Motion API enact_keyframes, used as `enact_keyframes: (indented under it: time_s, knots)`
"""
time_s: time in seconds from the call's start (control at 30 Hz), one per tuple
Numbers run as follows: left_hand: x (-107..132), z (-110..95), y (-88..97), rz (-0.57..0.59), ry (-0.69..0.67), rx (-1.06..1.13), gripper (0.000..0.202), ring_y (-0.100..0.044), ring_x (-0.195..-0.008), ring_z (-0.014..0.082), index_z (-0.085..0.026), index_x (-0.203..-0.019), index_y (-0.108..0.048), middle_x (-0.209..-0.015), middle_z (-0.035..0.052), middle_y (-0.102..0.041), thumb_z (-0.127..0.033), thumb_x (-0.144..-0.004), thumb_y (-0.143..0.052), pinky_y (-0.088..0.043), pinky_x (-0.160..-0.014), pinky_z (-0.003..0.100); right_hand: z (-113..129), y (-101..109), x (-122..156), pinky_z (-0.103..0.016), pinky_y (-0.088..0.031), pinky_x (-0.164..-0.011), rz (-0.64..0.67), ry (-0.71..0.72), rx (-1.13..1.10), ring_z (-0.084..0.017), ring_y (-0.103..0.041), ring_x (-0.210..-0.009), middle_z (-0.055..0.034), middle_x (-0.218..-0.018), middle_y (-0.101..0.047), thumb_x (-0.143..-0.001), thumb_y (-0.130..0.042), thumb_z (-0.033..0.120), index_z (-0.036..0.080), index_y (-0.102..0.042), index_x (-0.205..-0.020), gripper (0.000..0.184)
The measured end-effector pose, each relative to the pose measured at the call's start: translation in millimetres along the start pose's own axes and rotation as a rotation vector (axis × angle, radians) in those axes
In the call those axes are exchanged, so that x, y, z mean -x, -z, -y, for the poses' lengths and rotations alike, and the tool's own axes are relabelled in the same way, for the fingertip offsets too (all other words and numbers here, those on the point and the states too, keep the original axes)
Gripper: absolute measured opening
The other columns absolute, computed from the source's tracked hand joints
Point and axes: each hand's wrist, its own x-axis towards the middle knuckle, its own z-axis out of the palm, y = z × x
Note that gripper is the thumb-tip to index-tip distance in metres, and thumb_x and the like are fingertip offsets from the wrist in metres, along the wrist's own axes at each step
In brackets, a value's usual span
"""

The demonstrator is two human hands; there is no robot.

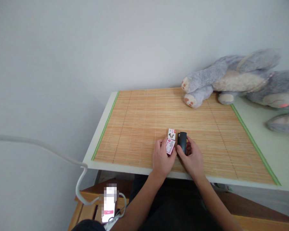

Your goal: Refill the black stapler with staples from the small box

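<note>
My left hand [162,158] grips a small white and pink box [170,142] lying on the bamboo mat [139,128], fingers on its near end. My right hand [191,157] grips a small black oblong object [182,141] right beside the box. Both things rest on the mat near the table's front edge, almost touching each other.
A grey plush toy [233,78] lies across the table's far right corner. The white table [103,122] stands against a pale wall. Below at the left, a white cable [80,179] runs to a phone [109,205] on a wooden seat.
</note>
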Motion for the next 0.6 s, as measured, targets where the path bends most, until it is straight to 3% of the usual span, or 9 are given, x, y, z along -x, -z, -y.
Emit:
enact_keyframes:
  time_s: [0.13,0.4,0.5,0.6]
  knots:
    - [-7.8,7.4,10.4,-0.042,0.011,-0.017,0.051,-0.063,-0.118,0.0267,-0.031,-0.147,-0.054,-0.127,0.0094,-0.059,-0.036,-0.097,-0.065,-0.054,-0.104,0.04,3.5,0.0,1.8,-0.036,-0.052,-0.063,0.003,0.013,-0.004,-0.021,-0.057,-0.072,-0.0045,-0.094,-0.064,-0.093,-0.067,0.054,0.021,-0.054,-0.149,0.066]
    - [-51.7,46.2,38.8,-0.125,0.042,-0.143,0.044,-0.061,-0.116,0.0282,-0.025,-0.14,-0.06,-0.121,0.0102,-0.059,-0.035,-0.098,-0.063,-0.05,-0.107,0.046,6.0,1.7,1.7,-0.037,-0.052,-0.065,-0.003,0.008,-0.006,-0.021,-0.057,-0.073,-0.0044,-0.096,-0.064,-0.094,-0.067,0.05,0.022,-0.056,-0.147,0.06]
    - [-50.5,46.8,43.9,-0.141,0.037,-0.173,0.047,-0.06,-0.12,0.0279,-0.025,-0.144,-0.055,-0.126,0.0105,-0.058,-0.036,-0.098,-0.062,-0.048,-0.109,0.046,5.2,0.4,1.7,-0.037,-0.053,-0.065,-0.003,0.004,-0.013,-0.021,-0.058,-0.074,-0.0047,-0.096,-0.065,-0.094,-0.067,0.051,0.023,-0.056,-0.146,0.061]
    - [-32.1,43.9,50.9,-0.155,0.052,-0.204,0.046,-0.06,-0.121,0.0283,-0.026,-0.142,-0.053,-0.128,0.0099,-0.06,-0.034,-0.097,-0.063,-0.049,-0.107,0.047,3.9,-0.9,2.1,-0.038,-0.053,-0.066,-0.013,-0.003,-0.014,-0.022,-0.058,-0.074,-0.0053,-0.097,-0.066,-0.093,-0.067,0.053,0.023,-0.056,-0.147,0.062]
